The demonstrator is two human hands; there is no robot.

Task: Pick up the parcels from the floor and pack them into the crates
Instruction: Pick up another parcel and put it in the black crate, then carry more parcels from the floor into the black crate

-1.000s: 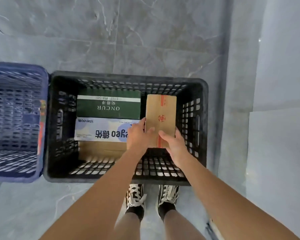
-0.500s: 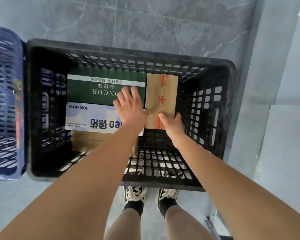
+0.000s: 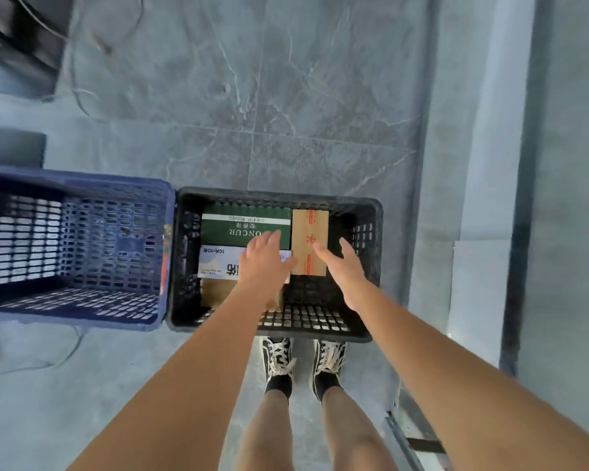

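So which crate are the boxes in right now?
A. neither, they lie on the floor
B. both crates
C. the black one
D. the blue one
C: the green box, the white box and the brown box all lie inside the black crate, while the blue crate beside it shows only its bare mesh.

Both hands have let go of the narrow brown cardboard parcel standing in the black plastic crate; left hand and right hand now hover open above it.
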